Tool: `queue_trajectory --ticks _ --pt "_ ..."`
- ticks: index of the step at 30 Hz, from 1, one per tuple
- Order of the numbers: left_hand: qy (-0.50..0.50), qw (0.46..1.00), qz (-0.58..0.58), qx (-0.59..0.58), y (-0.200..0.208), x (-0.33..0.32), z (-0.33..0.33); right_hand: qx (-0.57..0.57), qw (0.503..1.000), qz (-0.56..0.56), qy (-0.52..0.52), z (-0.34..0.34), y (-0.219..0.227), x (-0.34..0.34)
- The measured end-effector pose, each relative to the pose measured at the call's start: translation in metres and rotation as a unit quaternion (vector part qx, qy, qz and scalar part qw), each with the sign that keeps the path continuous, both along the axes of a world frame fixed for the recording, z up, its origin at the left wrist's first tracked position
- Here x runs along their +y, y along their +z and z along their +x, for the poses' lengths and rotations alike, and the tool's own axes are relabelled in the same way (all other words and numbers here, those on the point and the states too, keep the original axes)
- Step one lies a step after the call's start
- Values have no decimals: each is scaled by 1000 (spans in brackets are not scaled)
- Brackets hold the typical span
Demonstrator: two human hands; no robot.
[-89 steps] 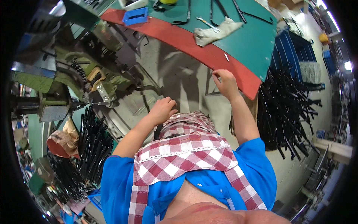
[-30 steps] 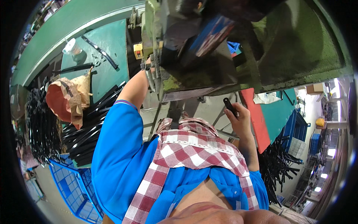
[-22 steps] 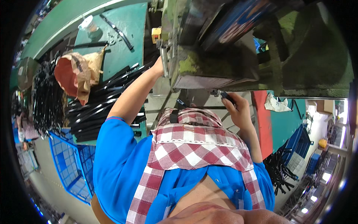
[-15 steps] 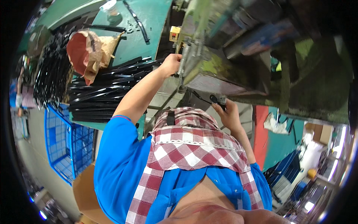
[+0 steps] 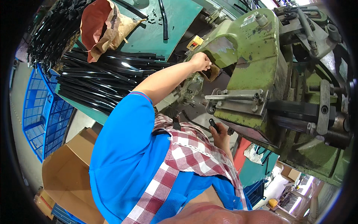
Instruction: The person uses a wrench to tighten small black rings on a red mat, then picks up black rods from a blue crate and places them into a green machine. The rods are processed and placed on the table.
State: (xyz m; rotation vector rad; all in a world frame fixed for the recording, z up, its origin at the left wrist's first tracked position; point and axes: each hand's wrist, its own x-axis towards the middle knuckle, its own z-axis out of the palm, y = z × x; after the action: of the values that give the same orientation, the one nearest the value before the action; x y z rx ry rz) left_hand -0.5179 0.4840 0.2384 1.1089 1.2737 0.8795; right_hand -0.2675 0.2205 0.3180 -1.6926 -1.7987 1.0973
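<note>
My left hand (image 5: 200, 62) is reached out over a small brown open box (image 5: 213, 72) at the near side of a green machine (image 5: 253, 48). Its fingers are pinched together, and whatever they may hold is too small to make out. Lower down, beside the machine's bottom edge, my right hand (image 5: 221, 136) is closed around a small black handle (image 5: 213, 124); the fingers cover part of it. Between my two hands, a threaded metal rod (image 5: 235, 96) sticks out from a plate on the machine.
Long black strips (image 5: 108, 74) lie piled on a green table (image 5: 182, 18) at the left, with an open paper sack (image 5: 112, 31) on top. A yellow switch box (image 5: 195, 43) sits beside the machine. Blue crates (image 5: 46, 112) and an open cardboard box (image 5: 67, 171) stand lower left.
The view has turned, bringing the green machine more fully into sight. My left hand has moved from the machine's metal edge to above the small brown box. My right hand still holds the black handle.
</note>
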Motion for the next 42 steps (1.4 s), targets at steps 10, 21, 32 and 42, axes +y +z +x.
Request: queue_trajectory --ticks 10,21,32,42 --pt "183 944 63 267 -30 3 -138 -102 993 57 30 -19 20 2" --pt "326 835 28 443 -52 -10 -190 -76 996 9 38 -24 37 0" --pt "-246 753 266 550 -6 14 20 -113 988 88 55 -10 20 -13" --pt "-264 726 258 580 -36 32 21 -140 976 140 91 -6 11 -15"
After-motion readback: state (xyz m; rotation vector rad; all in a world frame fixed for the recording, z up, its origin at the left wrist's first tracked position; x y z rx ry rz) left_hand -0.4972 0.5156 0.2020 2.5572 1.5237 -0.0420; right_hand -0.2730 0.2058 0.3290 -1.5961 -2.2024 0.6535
